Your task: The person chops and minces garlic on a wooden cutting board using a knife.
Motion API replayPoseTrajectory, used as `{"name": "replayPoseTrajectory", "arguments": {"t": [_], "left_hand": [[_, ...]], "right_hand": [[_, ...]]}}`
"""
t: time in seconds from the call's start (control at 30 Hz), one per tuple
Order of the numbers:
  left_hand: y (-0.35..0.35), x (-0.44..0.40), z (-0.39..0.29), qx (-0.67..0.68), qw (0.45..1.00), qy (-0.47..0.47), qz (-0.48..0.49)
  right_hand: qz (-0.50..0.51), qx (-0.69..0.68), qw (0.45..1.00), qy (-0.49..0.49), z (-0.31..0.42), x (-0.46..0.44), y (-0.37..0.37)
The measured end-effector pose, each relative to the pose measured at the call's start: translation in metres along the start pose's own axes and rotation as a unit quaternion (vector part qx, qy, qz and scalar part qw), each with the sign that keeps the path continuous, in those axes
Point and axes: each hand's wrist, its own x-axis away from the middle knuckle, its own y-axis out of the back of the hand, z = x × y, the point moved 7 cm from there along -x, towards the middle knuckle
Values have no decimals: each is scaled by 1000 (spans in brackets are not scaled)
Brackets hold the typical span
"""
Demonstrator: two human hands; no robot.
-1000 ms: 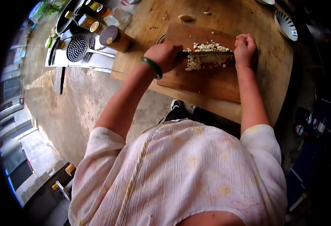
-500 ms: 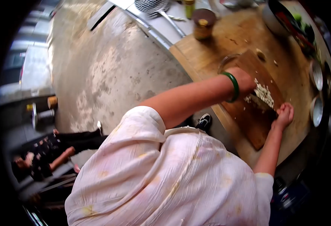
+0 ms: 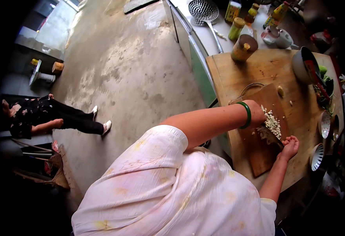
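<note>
A wooden cutting board [image 3: 259, 157] lies on the worktable with a heap of chopped white pieces, perhaps garlic, [image 3: 272, 124] on it. My left hand [image 3: 255, 114], with a green bangle at the wrist, is closed at the upper end of a kitchen knife [image 3: 274, 137]; its fingers hide what they grip. The blade lies across the board beside the heap. My right hand [image 3: 290, 147] is closed at the blade's other end, near the board's right edge. More fine bits are scattered beside the blade.
On the wooden worktable [image 3: 227, 78] stand a brown-lidded jar [image 3: 244, 48], a pot with vegetables [image 3: 304, 65] and small bowls [image 3: 316, 156]. A skimmer [image 3: 204, 10] and bottles [image 3: 233, 11] lie beyond. Another person [image 3: 34, 118] is off to the left.
The view has shifted, so the table, board and hands sit lower and more bottles show. Both hands stay at the knife; its blade remains beside the chopped heap.
</note>
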Motion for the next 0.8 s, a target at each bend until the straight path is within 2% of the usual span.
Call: {"name": "replayPoseTrajectory", "arguments": {"t": [0.13, 0.2, 0.3, 0.37, 0.43, 0.5, 0.57, 0.63, 0.67, 0.73, 0.77, 0.8], "left_hand": [[-2, 1, -4, -4, 1000, -1, -20], [-7, -1, -3, 14, 999, 9, -30], [-5, 6, -6, 26, 997, 14, -68], [-2, 20, -10, 71, 994, 2, -80], [1, 23, 6, 158, 978, 46, -127], [-28, -7, 34, 241, 951, 21, -193], [-24, 4, 45, 429, 893, 84, -108], [-35, 12, 58, 607, 778, 163, -27], [-38, 7, 67, 597, 787, 153, -23], [-56, 0, 88, 717, 667, 188, -74], [-55, 0, 89, 713, 674, 184, -66], [-53, 3, 95, 652, 723, 214, -73]], "right_hand": [[-54, -5, 994, 90, 32, 24, 33], [-58, -18, 994, 87, 33, 48, 63], [-80, -11, 995, 64, 2, 96, 119], [-89, 22, 994, 51, -24, 143, 156], [-131, 51, 989, 44, -68, 190, 196], [-171, 144, 975, -17, -88, 255, 214], [-150, 317, 924, 155, -200, 272, 299], [-189, 135, 972, 46, -236, 306, 327], [-201, 125, 970, 49, -233, 316, 319], [-270, 85, 959, -8, -222, 353, 309], [-280, 79, 957, -9, -213, 366, 301], [-299, 48, 952, -41, -202, 374, 289]]}}
